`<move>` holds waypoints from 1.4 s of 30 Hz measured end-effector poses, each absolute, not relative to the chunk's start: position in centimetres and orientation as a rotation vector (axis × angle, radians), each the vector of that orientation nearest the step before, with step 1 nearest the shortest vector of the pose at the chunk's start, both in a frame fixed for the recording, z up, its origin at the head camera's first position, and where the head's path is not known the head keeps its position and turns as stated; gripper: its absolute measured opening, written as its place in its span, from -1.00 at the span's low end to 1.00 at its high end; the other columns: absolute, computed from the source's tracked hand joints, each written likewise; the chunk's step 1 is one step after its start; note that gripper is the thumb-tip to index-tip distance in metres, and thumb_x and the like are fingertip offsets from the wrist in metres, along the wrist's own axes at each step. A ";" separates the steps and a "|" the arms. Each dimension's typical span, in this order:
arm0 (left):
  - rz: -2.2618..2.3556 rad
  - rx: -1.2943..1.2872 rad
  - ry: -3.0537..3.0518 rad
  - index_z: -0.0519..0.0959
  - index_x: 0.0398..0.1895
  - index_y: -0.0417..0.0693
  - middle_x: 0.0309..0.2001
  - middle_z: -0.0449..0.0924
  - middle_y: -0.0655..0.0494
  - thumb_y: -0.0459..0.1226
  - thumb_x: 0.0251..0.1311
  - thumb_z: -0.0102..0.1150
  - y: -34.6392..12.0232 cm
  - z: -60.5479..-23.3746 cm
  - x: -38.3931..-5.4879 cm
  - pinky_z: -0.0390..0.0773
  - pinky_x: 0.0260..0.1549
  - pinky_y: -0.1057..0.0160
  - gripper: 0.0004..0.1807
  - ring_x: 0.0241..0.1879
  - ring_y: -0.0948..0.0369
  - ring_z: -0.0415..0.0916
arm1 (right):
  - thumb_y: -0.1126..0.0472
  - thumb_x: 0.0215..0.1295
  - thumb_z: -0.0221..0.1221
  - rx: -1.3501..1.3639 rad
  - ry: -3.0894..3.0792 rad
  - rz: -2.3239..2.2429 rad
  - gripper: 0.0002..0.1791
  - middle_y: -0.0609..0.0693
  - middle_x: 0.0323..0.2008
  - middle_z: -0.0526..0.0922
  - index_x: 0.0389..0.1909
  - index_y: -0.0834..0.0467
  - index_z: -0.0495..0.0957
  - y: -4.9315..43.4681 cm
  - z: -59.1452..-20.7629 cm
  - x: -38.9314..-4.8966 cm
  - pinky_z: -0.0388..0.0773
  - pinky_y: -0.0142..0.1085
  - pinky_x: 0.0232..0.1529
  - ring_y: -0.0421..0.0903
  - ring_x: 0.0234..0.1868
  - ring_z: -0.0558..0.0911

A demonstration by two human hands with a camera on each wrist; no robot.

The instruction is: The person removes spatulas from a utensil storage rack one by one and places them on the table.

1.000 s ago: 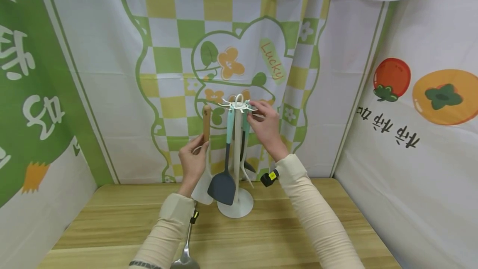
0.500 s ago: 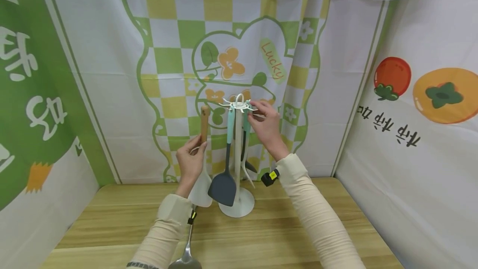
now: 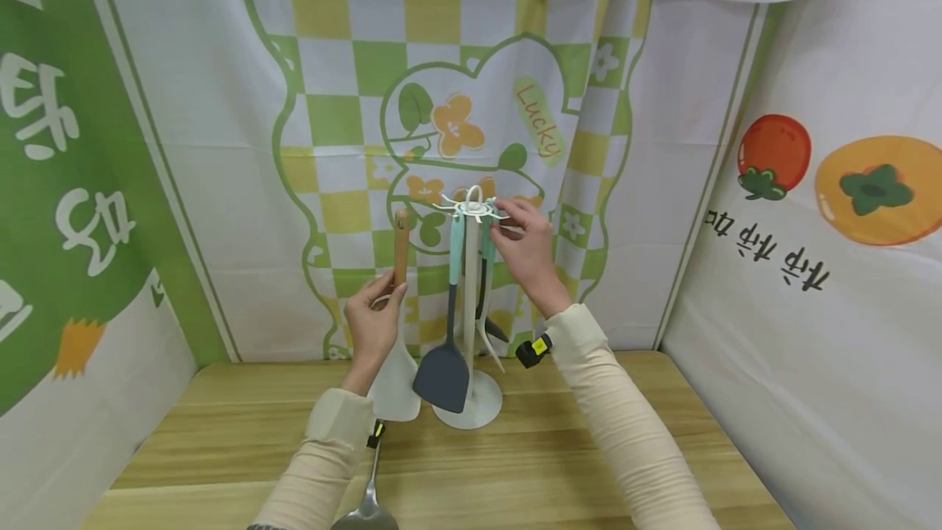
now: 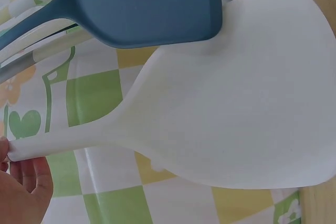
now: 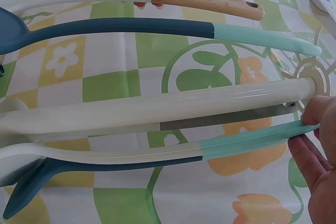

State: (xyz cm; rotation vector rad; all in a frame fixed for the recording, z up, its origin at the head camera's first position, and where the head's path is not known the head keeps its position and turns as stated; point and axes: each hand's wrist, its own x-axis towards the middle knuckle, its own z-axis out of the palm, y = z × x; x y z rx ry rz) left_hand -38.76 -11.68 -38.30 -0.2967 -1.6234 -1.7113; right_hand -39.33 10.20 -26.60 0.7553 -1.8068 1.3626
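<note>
- Left hand: is grasping, thumb and fingers pinching the white spatula where its neck is meeting the wooden handle.
- White spatula: is pointing blade down, handle up, left of the rack and apart from its hooks; its blade is passing partly behind the dark spatula in the left wrist view.
- Right hand: is pinching the upper end of a teal handle, just beside the hooks.
- Below that handle: a pale neck and a dark one are running close together; which is belonging to it, cannot tell.
- Dark spatula: is hanging from the rack, blade down.
- Rack: is standing upright on the desk.
- Metal utensil: is lying on the desk, lower end partly out of frame.
- Checked cloth: is hanging behind.
</note>
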 end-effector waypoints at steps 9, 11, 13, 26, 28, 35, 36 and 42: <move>-1.695 -0.293 -1.612 0.67 0.08 -0.32 -0.11 0.68 -0.33 -0.52 0.21 0.34 -12.3 -39.2 -39.2 0.68 -0.24 0.50 -0.66 -0.23 0.27 0.65 | 0.65 0.21 0.18 0.748 -1.808 1.338 -0.67 0.46 0.01 0.60 0.01 0.57 0.59 10.3 -26.8 -40.1 0.73 0.02 -0.03 0.38 -0.13 0.71; -1.697 -0.296 -1.618 0.67 0.08 -0.32 -0.11 0.69 -0.32 -0.51 0.21 0.34 -12.5 -39.3 -39.0 0.69 -0.24 0.49 -0.66 -0.23 0.27 0.65 | 0.64 0.21 0.19 0.742 -1.803 1.348 -0.67 0.44 0.02 0.60 0.02 0.55 0.60 10.5 -27.2 -41.0 0.74 0.02 -0.03 0.37 -0.12 0.71; -1.696 -0.292 -1.626 0.67 0.08 -0.32 -0.10 0.69 -0.31 -0.51 0.22 0.34 -12.7 -39.3 -38.8 0.70 -0.24 0.47 -0.66 -0.23 0.28 0.64 | 0.62 0.21 0.20 0.735 -1.800 1.358 -0.67 0.42 0.02 0.61 0.03 0.51 0.62 10.7 -27.6 -42.0 0.74 -0.01 -0.04 0.35 -0.12 0.72; -1.657 -0.231 -1.667 0.61 0.09 -0.44 -0.07 0.64 -0.44 -0.55 0.24 0.28 -13.9 -39.5 -38.1 0.65 -0.27 0.56 -0.66 -0.27 0.33 0.62 | 0.54 0.23 0.23 0.722 -1.815 1.339 -0.67 0.22 -0.01 0.65 0.02 0.37 0.67 11.1 -28.3 -43.0 0.73 -0.39 -0.09 0.15 -0.14 0.76; -1.661 -0.229 -1.675 0.62 0.10 -0.41 -0.07 0.65 -0.41 -0.52 0.25 0.29 -14.2 -39.6 -38.0 0.65 -0.26 0.57 -0.66 -0.27 0.35 0.60 | 0.54 0.23 0.23 0.722 -1.818 1.337 -0.66 0.22 -0.01 0.65 0.03 0.37 0.67 11.1 -28.3 -43.0 0.73 -0.39 -0.09 0.14 -0.13 0.76; -1.630 -0.231 -1.688 0.64 0.09 -0.35 -0.09 0.68 -0.36 -0.49 0.25 0.31 -14.9 -39.8 -37.1 0.64 -0.28 0.57 -0.66 -0.26 0.33 0.61 | 0.53 0.25 0.23 0.726 -1.826 1.340 -0.66 0.23 0.00 0.64 0.05 0.39 0.66 11.0 -28.4 -42.7 0.73 -0.38 -0.08 0.15 -0.14 0.75; -1.618 -0.227 -1.692 0.64 0.09 -0.38 -0.09 0.68 -0.37 -0.51 0.24 0.31 -14.9 -39.4 -36.7 0.65 -0.28 0.56 -0.67 -0.26 0.29 0.62 | 0.53 0.25 0.23 0.723 -1.829 1.341 -0.66 0.23 0.00 0.64 0.05 0.39 0.65 11.0 -28.4 -42.7 0.73 -0.39 -0.08 0.15 -0.13 0.75; -1.526 -0.202 -1.735 0.61 0.04 -0.51 -0.12 0.67 -0.44 -0.58 0.22 0.28 -14.9 -37.9 -34.2 0.67 -0.29 0.52 -0.69 -0.25 0.18 0.66 | 0.52 0.27 0.22 0.721 -1.836 1.343 -0.66 0.23 0.02 0.63 0.07 0.38 0.65 10.9 -28.4 -42.6 0.73 -0.38 -0.07 0.14 -0.12 0.75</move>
